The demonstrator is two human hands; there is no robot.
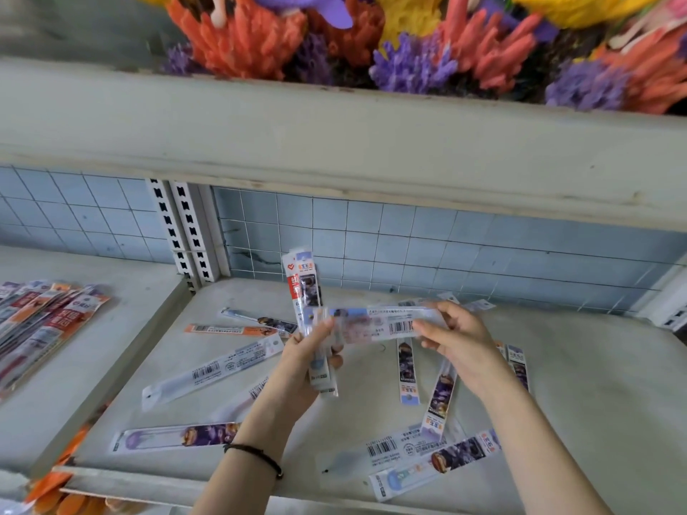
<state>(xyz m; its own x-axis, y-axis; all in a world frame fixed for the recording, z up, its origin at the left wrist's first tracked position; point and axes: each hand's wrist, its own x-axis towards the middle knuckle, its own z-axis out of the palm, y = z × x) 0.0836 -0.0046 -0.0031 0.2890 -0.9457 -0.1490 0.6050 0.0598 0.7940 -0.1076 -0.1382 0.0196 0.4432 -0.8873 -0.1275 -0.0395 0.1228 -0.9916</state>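
Note:
My left hand (308,353) grips a small upright bundle of long clear pen packets (305,288), their tops showing red and purple labels. My right hand (455,341) pinches one more packet (386,323) by its right end and holds it sideways, barcode facing me, with its left end against the bundle. Several similar packets lie scattered flat on the pale shelf (580,395) under both hands, among them a long one (212,371) at the left and another (435,462) near the front edge.
A tidy stack of red and orange packets (44,321) lies on the neighbouring shelf to the left. A blue grid back panel (446,247) closes the rear. The shelf board above (334,143) carries orange, purple and yellow plush items (409,42).

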